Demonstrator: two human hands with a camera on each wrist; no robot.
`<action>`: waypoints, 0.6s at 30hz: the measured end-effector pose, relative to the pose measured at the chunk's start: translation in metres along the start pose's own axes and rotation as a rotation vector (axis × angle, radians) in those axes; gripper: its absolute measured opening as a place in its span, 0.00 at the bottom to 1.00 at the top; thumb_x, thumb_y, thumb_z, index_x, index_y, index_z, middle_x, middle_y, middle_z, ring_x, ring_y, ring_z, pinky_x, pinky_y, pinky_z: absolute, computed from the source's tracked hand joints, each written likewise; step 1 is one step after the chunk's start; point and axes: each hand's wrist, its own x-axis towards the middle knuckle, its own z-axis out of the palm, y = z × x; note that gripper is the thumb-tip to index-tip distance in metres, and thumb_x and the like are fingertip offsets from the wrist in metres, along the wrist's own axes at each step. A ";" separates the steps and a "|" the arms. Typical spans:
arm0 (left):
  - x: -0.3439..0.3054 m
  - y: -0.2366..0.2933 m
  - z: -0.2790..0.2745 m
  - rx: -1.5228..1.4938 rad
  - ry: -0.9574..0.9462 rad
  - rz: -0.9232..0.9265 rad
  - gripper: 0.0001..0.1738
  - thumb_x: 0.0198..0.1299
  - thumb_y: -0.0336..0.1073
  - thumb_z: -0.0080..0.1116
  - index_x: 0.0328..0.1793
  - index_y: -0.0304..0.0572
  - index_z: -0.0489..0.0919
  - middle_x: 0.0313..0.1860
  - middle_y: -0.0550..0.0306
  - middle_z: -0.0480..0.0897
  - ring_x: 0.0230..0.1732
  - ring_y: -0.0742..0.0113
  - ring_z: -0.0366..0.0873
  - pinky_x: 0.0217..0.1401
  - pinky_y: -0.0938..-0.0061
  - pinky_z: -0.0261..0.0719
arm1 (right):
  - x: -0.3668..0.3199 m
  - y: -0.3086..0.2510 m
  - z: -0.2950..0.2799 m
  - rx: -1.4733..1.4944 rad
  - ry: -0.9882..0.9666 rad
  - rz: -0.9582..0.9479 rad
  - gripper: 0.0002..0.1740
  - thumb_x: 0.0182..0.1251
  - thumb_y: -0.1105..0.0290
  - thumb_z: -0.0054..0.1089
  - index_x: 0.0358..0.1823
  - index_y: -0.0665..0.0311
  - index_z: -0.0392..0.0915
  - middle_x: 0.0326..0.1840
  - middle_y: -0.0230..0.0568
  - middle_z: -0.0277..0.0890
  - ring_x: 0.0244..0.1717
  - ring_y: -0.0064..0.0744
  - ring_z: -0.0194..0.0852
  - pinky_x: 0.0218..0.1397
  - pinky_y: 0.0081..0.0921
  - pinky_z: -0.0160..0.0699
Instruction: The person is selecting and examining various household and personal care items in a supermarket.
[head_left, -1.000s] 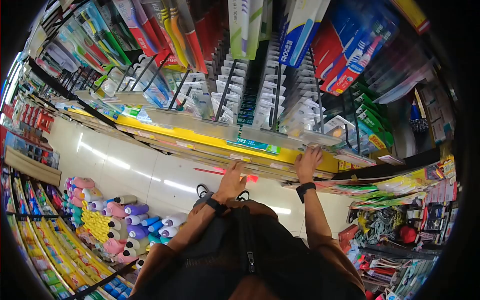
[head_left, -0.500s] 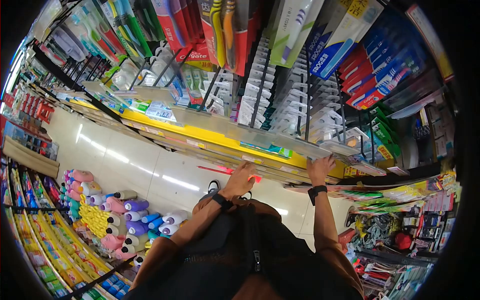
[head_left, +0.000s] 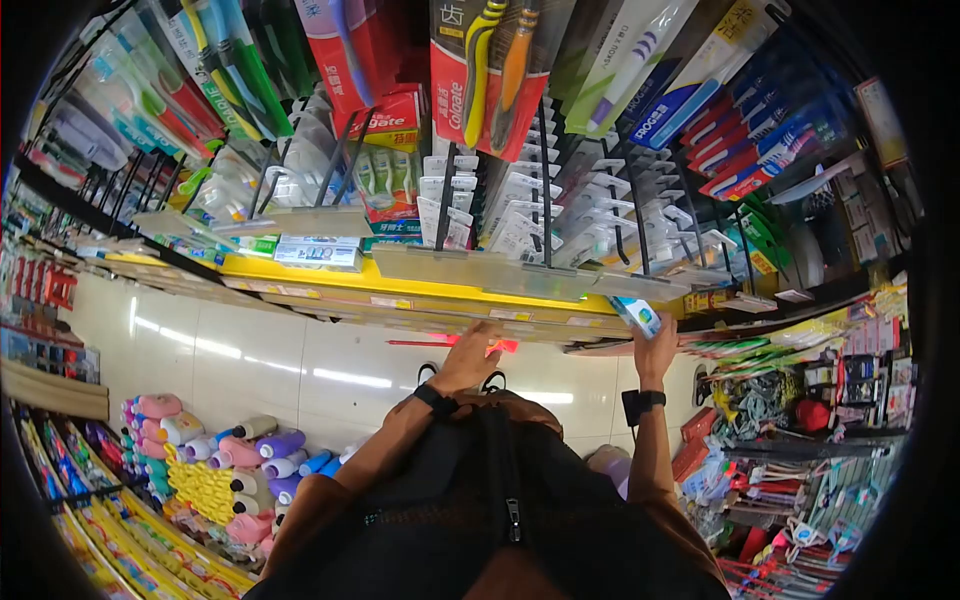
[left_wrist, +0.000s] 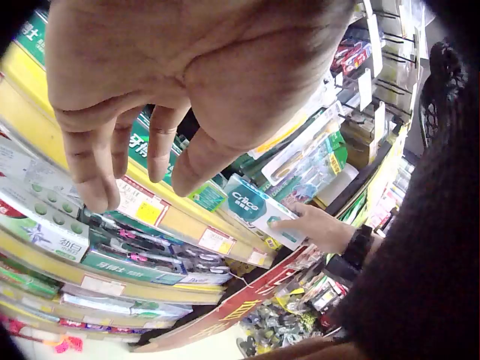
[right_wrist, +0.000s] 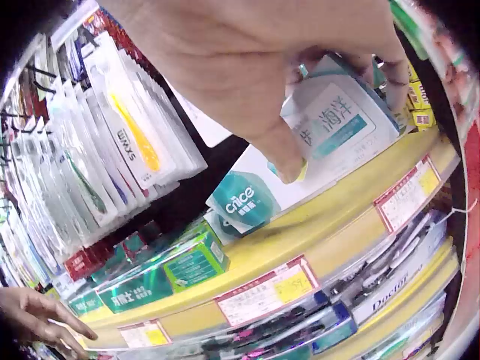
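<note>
My right hand (head_left: 656, 352) grips a white and teal toothpaste box (head_left: 637, 316) at the front edge of the yellow shelf (head_left: 470, 290). In the right wrist view the thumb lies along the near face of the toothpaste box (right_wrist: 337, 124), and the other fingers are partly hidden behind it. My left hand (head_left: 470, 358) hangs with loosely bent fingers in front of the shelf's price strip, holding nothing. Its fingers point downward in the left wrist view, close before a row of green boxes (left_wrist: 140, 142) on the shelf.
Packaged toothbrushes (head_left: 500, 80) hang on black hooks above the shelf, with clear plastic guards (head_left: 480, 270) in front. Lower shelves hold more boxes (right_wrist: 300, 341). Bottles (head_left: 240, 450) stand on the floor to the left, and merchandise racks (head_left: 800, 420) to the right.
My right hand has drawn the toothpaste box out over the shelf edge; earlier it reached onto the shelf. The left hand stays near the price strip while the head view shifts.
</note>
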 end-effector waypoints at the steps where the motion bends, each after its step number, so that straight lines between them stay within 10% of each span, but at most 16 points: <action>1: 0.001 -0.002 0.000 -0.003 -0.013 0.010 0.23 0.65 0.31 0.67 0.67 0.35 0.83 0.68 0.36 0.80 0.74 0.36 0.74 0.78 0.51 0.76 | -0.010 -0.003 -0.005 -0.008 0.008 0.012 0.29 0.55 0.70 0.81 0.58 0.66 0.78 0.58 0.54 0.80 0.61 0.64 0.76 0.66 0.54 0.75; 12: -0.009 0.012 -0.018 -0.255 -0.147 -0.070 0.38 0.63 0.26 0.68 0.81 0.39 0.70 0.75 0.34 0.74 0.77 0.31 0.71 0.80 0.49 0.74 | -0.150 -0.083 -0.029 0.375 -0.067 0.277 0.30 0.61 0.68 0.83 0.61 0.69 0.77 0.50 0.48 0.82 0.49 0.40 0.82 0.57 0.38 0.83; 18: -0.025 0.027 -0.052 -0.081 0.043 0.186 0.49 0.61 0.27 0.74 0.89 0.45 0.63 0.77 0.36 0.73 0.70 0.39 0.81 0.75 0.54 0.81 | -0.151 -0.173 -0.008 0.287 -0.207 0.006 0.32 0.56 0.70 0.85 0.61 0.66 0.79 0.54 0.52 0.81 0.57 0.60 0.79 0.62 0.51 0.79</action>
